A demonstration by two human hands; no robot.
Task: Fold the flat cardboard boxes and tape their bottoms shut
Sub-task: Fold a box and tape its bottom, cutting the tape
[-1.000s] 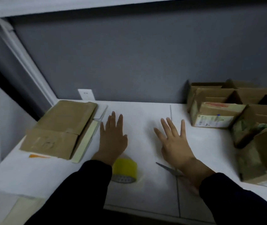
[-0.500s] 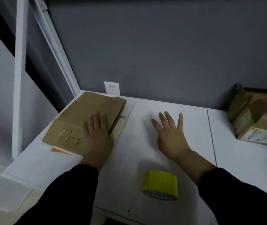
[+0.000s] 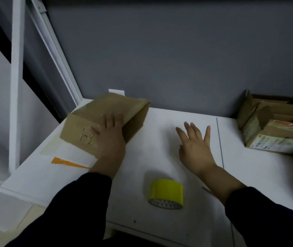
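Nearest the front edge of the table, the yellow tape roll stands on its rim between the two forearms, where a sleeve drawn back carelessly could knock it off. Just right of it a thin grey tip, probably scissors, pokes out from under the right forearm, and a wrist set down there could catch on it. Further in, the main risk is the one-handed hold: the flat cardboard box is broad and held near one edge only. It may sag, slip from the pinch, or drag along the pale sheet and orange slip lying under it.

The left hand sits on the box's near right part, its fingers laid across the top by the raised right edge. The thumb is hidden, seemingly tucked beneath, so it reads as a pinch on the card. The right hand is spread open and empty over bare table, well apart from the box. The box lies at the far left corner by the wall, and folded boxes stand far right
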